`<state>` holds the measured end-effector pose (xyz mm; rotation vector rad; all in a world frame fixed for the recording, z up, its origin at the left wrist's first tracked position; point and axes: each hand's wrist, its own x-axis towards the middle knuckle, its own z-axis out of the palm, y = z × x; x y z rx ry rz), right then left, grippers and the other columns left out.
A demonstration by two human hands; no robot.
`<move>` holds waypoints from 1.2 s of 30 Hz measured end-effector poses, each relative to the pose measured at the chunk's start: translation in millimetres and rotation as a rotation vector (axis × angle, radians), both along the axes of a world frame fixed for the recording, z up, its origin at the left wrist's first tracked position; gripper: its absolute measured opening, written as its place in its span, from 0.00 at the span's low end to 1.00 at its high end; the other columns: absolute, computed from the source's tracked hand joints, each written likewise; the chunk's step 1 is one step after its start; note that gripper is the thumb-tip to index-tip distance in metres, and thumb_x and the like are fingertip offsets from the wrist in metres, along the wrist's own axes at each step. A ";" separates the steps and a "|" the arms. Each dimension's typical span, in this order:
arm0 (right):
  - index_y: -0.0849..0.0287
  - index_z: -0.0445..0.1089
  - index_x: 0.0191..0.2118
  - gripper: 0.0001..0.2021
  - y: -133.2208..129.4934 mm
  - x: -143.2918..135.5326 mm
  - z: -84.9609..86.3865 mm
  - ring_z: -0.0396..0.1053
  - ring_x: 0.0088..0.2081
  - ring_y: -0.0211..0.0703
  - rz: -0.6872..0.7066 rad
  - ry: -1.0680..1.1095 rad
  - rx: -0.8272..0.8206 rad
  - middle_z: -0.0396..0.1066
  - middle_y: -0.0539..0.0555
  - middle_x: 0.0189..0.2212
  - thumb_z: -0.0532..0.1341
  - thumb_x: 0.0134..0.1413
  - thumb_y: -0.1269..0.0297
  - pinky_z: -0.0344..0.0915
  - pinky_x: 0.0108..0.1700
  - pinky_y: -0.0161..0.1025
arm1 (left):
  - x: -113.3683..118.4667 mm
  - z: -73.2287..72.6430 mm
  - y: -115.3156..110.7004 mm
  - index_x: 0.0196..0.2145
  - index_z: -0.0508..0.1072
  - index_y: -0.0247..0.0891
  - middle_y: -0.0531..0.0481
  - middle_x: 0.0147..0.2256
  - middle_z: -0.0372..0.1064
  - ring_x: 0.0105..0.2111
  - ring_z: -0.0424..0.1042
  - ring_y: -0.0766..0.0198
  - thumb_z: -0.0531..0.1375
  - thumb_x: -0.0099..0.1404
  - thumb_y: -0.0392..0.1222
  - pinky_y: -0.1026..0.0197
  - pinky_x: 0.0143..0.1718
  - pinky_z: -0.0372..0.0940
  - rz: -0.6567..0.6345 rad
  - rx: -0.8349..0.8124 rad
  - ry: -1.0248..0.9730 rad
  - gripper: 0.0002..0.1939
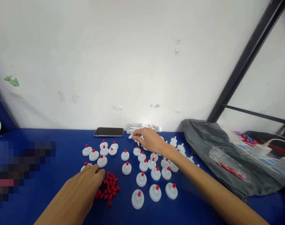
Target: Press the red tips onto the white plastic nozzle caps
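My right hand [146, 137] reaches to the back of the blue table, thumb and fingers pinched on a white nozzle cap [130, 136]; part of it is hidden by the fingers. My left hand [92, 176] is low over the table with curled fingers, at the left edge of a heap of small red caps [111, 184]. Its fingertips are hidden, so what they hold does not show. Between and around the hands stand several round white nozzle caps with red tips [141, 179]. More white nozzle caps without red tips [173, 140] cluster at the right, partly behind my right forearm.
A phone [108, 132] lies against the wall, beside a plastic bottle [133, 127] on its side. On the right, a grey plastic bag [203, 147] bears a clear packet of red pieces [229, 168]. A power strip [262, 148] with a white cable lies beyond it.
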<state>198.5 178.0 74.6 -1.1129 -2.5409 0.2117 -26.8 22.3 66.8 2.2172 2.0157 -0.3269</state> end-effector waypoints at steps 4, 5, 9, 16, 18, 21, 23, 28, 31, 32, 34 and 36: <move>0.59 0.75 0.55 0.13 8.4 5.4 -8.2 0.77 0.52 0.50 -0.068 -0.098 0.026 0.77 0.57 0.53 0.65 0.73 0.59 0.75 0.56 0.54 | 3.8 6.0 -0.6 0.54 0.80 0.37 0.37 0.54 0.79 0.57 0.79 0.47 0.45 0.73 0.22 0.44 0.60 0.72 0.000 0.028 0.039 0.28; 0.59 0.74 0.56 0.15 10.1 6.2 -11.0 0.77 0.52 0.50 -0.073 -0.116 0.024 0.75 0.58 0.55 0.66 0.72 0.57 0.76 0.55 0.54 | 4.8 7.5 -0.5 0.55 0.80 0.38 0.37 0.54 0.79 0.56 0.79 0.46 0.45 0.73 0.22 0.43 0.58 0.73 0.001 0.038 0.047 0.28; 0.59 0.73 0.58 0.16 13.4 8.0 -13.7 0.76 0.52 0.50 -0.077 -0.118 0.003 0.74 0.58 0.56 0.66 0.72 0.57 0.77 0.54 0.53 | 3.8 7.8 0.1 0.58 0.79 0.40 0.37 0.58 0.77 0.56 0.79 0.45 0.44 0.71 0.22 0.45 0.51 0.78 -0.032 0.106 0.075 0.31; 0.58 0.78 0.55 0.11 -4.2 7.9 21.9 0.81 0.47 0.49 -0.027 0.164 -0.074 0.83 0.57 0.45 0.65 0.72 0.67 0.75 0.53 0.46 | -20.5 -20.6 -3.2 0.59 0.77 0.52 0.50 0.56 0.79 0.45 0.85 0.51 0.46 0.74 0.29 0.57 0.31 0.79 -0.210 0.733 -0.085 0.29; 0.56 0.77 0.57 0.12 -17.0 3.7 33.1 0.82 0.45 0.45 0.031 0.250 -0.139 0.83 0.55 0.47 0.65 0.72 0.62 0.77 0.46 0.39 | -20.8 -21.2 -7.0 0.58 0.76 0.52 0.54 0.54 0.81 0.48 0.84 0.56 0.50 0.78 0.39 0.60 0.44 0.78 -0.236 0.949 -0.273 0.20; 0.53 0.79 0.54 0.12 -40.6 -6.0 45.4 0.83 0.39 0.41 0.165 0.340 -0.278 0.83 0.53 0.47 0.65 0.72 0.55 0.74 0.34 0.33 | -14.5 -11.4 -13.7 0.52 0.76 0.52 0.59 0.47 0.83 0.49 0.83 0.60 0.56 0.78 0.47 0.62 0.59 0.69 -0.113 1.062 -0.479 0.11; 0.53 0.81 0.52 0.12 -56.1 -12.8 50.7 0.82 0.36 0.39 0.263 0.426 -0.392 0.83 0.53 0.47 0.67 0.69 0.56 0.72 0.31 0.32 | -10.5 -4.0 -16.8 0.50 0.76 0.53 0.61 0.44 0.84 0.42 0.83 0.62 0.57 0.77 0.48 0.63 0.57 0.69 -0.055 1.066 -0.532 0.09; 0.54 0.82 0.47 0.07 -79.7 -23.1 57.6 0.82 0.41 0.42 0.280 0.515 -0.391 0.84 0.52 0.44 0.68 0.68 0.63 0.75 0.38 0.36 | -8.0 0.7 -19.1 0.49 0.76 0.55 0.63 0.38 0.83 0.27 0.77 0.66 0.57 0.76 0.48 0.64 0.41 0.69 -0.062 1.073 -0.592 0.08; 0.54 0.83 0.46 0.06 -82.8 -25.0 56.8 0.83 0.41 0.42 0.236 0.517 -0.312 0.85 0.52 0.44 0.68 0.68 0.64 0.76 0.40 0.37 | -8.6 -2.4 -20.9 0.50 0.77 0.56 0.62 0.40 0.84 0.33 0.80 0.64 0.59 0.75 0.48 0.63 0.40 0.69 -0.034 1.087 -0.619 0.09; 0.54 0.83 0.46 0.06 -82.9 -25.3 55.9 0.83 0.41 0.42 0.234 0.517 -0.305 0.85 0.52 0.44 0.68 0.67 0.64 0.77 0.41 0.37 | -8.5 -3.5 -21.6 0.50 0.77 0.56 0.62 0.40 0.84 0.35 0.81 0.64 0.60 0.75 0.48 0.63 0.41 0.70 -0.038 1.088 -0.626 0.09; 0.54 0.83 0.46 0.06 -82.5 -25.4 53.7 0.83 0.42 0.42 0.250 0.522 -0.317 0.85 0.51 0.43 0.68 0.68 0.64 0.77 0.42 0.37 | -7.5 -5.2 -22.4 0.49 0.78 0.57 0.62 0.42 0.84 0.41 0.82 0.62 0.61 0.74 0.47 0.63 0.44 0.71 -0.057 1.101 -0.641 0.08; 0.54 0.83 0.46 0.06 -82.2 -25.1 52.4 0.83 0.43 0.42 0.273 0.539 -0.329 0.85 0.50 0.43 0.68 0.68 0.63 0.77 0.42 0.37 | -5.9 -5.6 -22.8 0.48 0.79 0.57 0.62 0.44 0.84 0.49 0.81 0.60 0.63 0.73 0.46 0.64 0.48 0.71 -0.061 1.124 -0.668 0.08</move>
